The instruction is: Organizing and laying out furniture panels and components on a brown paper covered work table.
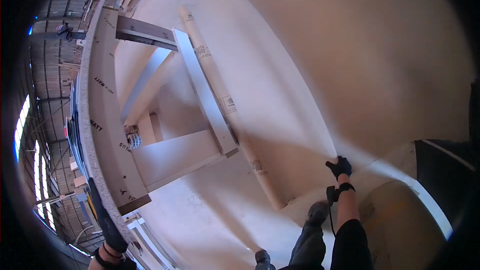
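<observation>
My right hand [341, 167], in a black glove, is at the lower end of the pale edge of a large brown sheet [380, 70]. Its fingers look curled round that edge, thumb out to the left. At the lower left, my left hand [107, 222], also gloved in black, lies along the rough edge of a long panel [87, 105], fingers stretched out. Pale boards join this panel in a frame: a white strip [202, 90] and a wide board [175, 157] stand out from it.
A long brown tube [230, 107] with printed marks lies on the floor beside the frame. A round coil [133, 140] sits inside the frame. At lower right are a brown wrapped bundle [400, 225] and a dark area [445, 175]. My boots [317, 213] are close by.
</observation>
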